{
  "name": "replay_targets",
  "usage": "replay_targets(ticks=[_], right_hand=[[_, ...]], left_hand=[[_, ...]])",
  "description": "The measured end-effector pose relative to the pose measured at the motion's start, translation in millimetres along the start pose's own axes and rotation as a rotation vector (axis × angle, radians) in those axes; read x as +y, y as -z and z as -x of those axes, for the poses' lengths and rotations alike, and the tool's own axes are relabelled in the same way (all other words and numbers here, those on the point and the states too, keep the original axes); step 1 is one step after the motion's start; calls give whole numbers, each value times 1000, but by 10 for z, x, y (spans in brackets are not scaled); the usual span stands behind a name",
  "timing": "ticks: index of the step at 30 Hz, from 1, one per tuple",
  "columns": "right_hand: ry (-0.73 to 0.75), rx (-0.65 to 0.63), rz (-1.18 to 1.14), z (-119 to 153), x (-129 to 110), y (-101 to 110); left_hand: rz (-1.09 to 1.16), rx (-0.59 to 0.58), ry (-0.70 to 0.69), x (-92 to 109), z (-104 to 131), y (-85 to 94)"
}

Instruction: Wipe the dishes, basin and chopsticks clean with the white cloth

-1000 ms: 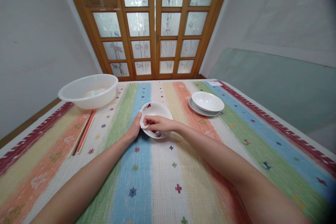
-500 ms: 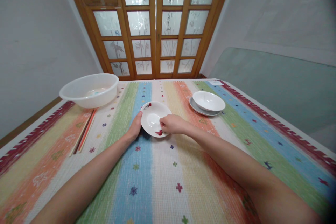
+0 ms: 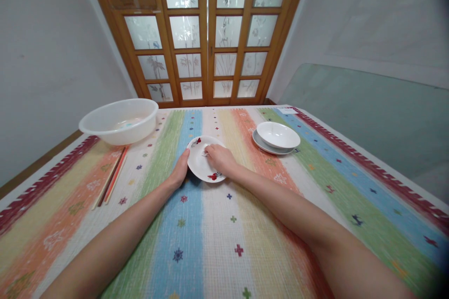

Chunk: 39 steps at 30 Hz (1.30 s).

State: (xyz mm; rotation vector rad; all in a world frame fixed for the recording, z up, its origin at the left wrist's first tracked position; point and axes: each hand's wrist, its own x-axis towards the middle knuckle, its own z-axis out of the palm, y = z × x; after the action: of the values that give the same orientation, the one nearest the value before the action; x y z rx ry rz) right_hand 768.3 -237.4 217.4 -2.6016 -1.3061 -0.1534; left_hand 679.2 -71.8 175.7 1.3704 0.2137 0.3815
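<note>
A bowl (image 3: pixel 199 162) sits mid-table on a tablecloth (image 3: pixel 219 247), between the left hand (image 3: pixel 180 169) at its left rim and the right hand (image 3: pixel 220 158) reaching in from the right. At far left stands a basin (image 3: pixel 131 138), chopsticks (image 3: pixel 112 178) lying side by side before it; to the right, a second bowl (image 3: pixel 280 134) rests on a plate (image 3: pixel 265 147) — with doors (image 3: pixel 204 32) behind, beyond the far edge.

2 forearms (image 3: pixel 129 219) (image 3: pixel 280 201) cropped below, doors (image 3: pixel 202 32) cropped above, plate (image 3: pixel 261 144) partly hidden by bowl (image 3: pixel 278 135); right hand's (image 3: pixel 220 159) palm hidden
</note>
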Motion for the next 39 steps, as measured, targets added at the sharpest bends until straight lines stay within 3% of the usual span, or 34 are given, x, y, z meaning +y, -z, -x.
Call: replay_targets(ticks=[8,13,17,22,26,31,39], right_hand=[[157,-3,-390,-20,-15,-89],[227,-182,-556,57,-37,28],[200,-330,-428,92,0,179],[110,-192,37,113,-2,191],[74,-95,182,103,-51,106],[129,-11,72,49,-60,74],[394,3,-298,50,-53,67]], left_hand=[[-14,7,0,-9,-1,3],[-11,32,21,-3,11,0],[3,26,25,0,12,-8],[27,6,44,-20,-4,-12],[22,-2,36,-35,-10,0],[5,-5,16,-33,-10,24],[-4,37,-4,-42,-21,17]])
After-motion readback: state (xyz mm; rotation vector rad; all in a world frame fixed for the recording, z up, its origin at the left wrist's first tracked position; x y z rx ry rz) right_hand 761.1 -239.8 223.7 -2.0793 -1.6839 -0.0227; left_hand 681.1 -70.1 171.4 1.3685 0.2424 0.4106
